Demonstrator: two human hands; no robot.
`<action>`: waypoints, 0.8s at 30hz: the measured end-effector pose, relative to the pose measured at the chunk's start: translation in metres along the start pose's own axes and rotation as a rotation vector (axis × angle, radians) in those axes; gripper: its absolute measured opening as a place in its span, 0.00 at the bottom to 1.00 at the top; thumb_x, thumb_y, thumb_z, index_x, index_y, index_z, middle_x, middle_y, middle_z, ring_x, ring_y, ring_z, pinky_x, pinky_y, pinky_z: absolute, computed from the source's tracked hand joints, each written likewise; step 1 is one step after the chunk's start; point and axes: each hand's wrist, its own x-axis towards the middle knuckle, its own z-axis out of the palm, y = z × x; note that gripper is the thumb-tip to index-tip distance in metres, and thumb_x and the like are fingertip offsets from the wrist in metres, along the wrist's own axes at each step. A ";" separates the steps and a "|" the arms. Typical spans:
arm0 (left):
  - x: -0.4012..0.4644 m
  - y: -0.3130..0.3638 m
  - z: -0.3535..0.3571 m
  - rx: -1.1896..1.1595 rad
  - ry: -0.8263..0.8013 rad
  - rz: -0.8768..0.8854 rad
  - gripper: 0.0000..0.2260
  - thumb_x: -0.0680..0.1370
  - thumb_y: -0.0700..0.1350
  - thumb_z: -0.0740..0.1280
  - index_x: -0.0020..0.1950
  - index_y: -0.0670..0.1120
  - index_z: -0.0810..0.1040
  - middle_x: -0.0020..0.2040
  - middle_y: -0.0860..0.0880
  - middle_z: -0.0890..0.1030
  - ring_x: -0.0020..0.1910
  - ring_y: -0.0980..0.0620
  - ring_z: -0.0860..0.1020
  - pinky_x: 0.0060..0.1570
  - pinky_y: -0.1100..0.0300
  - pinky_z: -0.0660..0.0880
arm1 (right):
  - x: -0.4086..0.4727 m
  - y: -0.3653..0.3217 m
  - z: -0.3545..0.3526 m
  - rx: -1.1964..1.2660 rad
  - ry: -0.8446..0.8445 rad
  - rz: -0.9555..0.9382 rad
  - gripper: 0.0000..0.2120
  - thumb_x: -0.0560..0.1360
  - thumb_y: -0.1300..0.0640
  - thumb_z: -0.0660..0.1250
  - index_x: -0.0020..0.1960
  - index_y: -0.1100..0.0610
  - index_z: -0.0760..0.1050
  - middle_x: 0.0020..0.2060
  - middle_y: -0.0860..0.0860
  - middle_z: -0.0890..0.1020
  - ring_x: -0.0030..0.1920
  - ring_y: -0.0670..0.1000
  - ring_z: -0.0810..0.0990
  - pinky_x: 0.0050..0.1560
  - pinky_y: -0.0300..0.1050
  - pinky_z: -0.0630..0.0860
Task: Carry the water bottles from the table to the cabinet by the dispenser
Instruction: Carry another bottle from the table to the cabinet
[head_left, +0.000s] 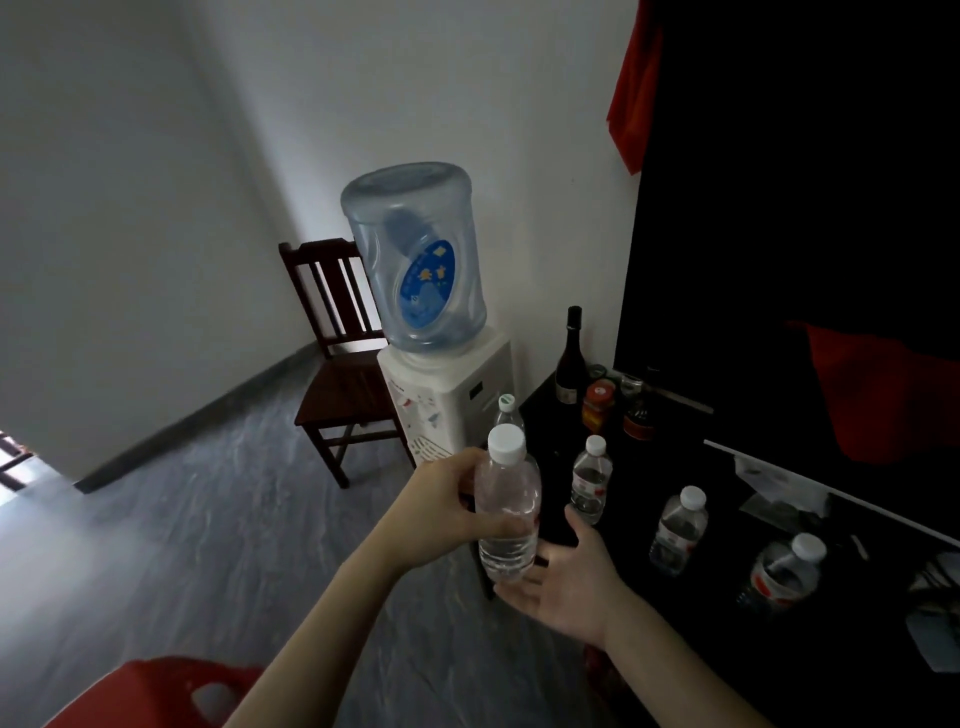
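My left hand (447, 512) grips a clear water bottle (508, 506) with a white cap, upright in the air at the left edge of the black cabinet (727, 597). Just under and to the right of it my right hand (566, 582) is held palm up with fingers spread, close to the bottle's base. Three white-capped water bottles (590, 480) (678, 530) (784, 574) stand in a row on the cabinet top. Another bottle (508, 410) with a greenish cap stands behind the held one, partly hidden. The white water dispenser (447, 400) with its blue jug stands left of the cabinet.
A dark wine bottle (570, 358), a red-lidded jar (598, 405) and a small dark jar (638, 418) stand at the cabinet's back. A large black screen (779, 234) leans behind them. A wooden chair (337, 374) stands by the dispenser. A red stool (150, 691) is at bottom left.
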 end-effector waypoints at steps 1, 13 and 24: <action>0.011 -0.008 -0.001 0.001 -0.010 0.000 0.23 0.67 0.51 0.84 0.58 0.52 0.81 0.48 0.58 0.87 0.46 0.65 0.84 0.47 0.71 0.76 | 0.011 -0.005 0.001 0.012 0.008 0.000 0.37 0.77 0.32 0.56 0.66 0.64 0.74 0.60 0.69 0.80 0.62 0.67 0.78 0.59 0.60 0.74; 0.163 -0.127 -0.004 0.027 -0.380 0.109 0.24 0.66 0.60 0.81 0.58 0.57 0.79 0.48 0.62 0.85 0.49 0.66 0.83 0.50 0.61 0.81 | 0.137 -0.027 0.015 0.305 0.236 -0.084 0.36 0.79 0.33 0.53 0.65 0.63 0.76 0.57 0.67 0.82 0.61 0.65 0.79 0.63 0.59 0.73; 0.218 -0.224 0.060 -0.070 -0.612 0.092 0.30 0.65 0.61 0.79 0.65 0.61 0.76 0.55 0.62 0.84 0.55 0.63 0.81 0.56 0.53 0.81 | 0.226 -0.023 -0.016 0.410 0.448 -0.059 0.33 0.79 0.33 0.53 0.65 0.60 0.76 0.60 0.64 0.80 0.61 0.64 0.79 0.57 0.59 0.77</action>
